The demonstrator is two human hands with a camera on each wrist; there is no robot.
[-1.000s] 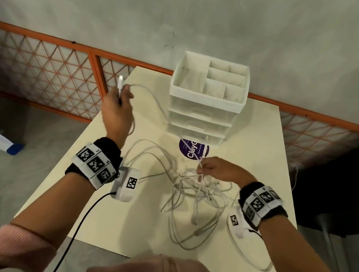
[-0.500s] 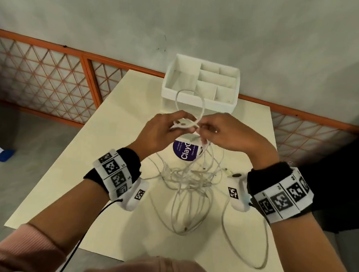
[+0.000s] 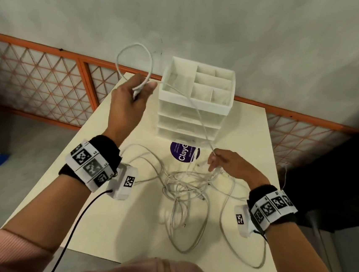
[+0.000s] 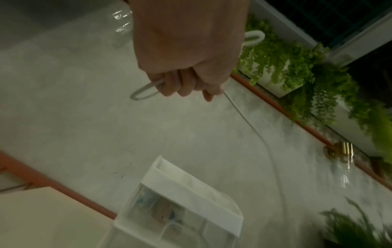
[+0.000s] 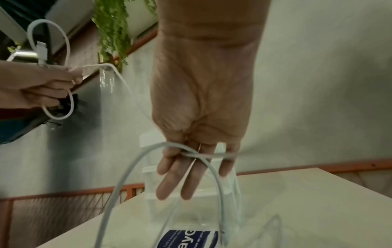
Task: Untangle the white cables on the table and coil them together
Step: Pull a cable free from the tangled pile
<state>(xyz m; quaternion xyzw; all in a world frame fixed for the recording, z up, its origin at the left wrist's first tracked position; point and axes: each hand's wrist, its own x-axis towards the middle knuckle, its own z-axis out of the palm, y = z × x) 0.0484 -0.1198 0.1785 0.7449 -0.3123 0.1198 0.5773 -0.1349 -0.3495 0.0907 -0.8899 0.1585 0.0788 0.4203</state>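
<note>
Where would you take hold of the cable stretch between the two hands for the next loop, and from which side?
I'd pinch the cable stretch just above the right hand, coming from the right; it hangs free above the tangle.

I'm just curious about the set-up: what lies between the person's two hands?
One stretch of white cable runs from the left hand down to the right hand, crossing in front of the white drawer unit; the head view shows it.

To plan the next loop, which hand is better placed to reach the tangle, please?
Probably right: the right hand is at the tangle, cable across its fingers; the left hand grips the loop.
</note>
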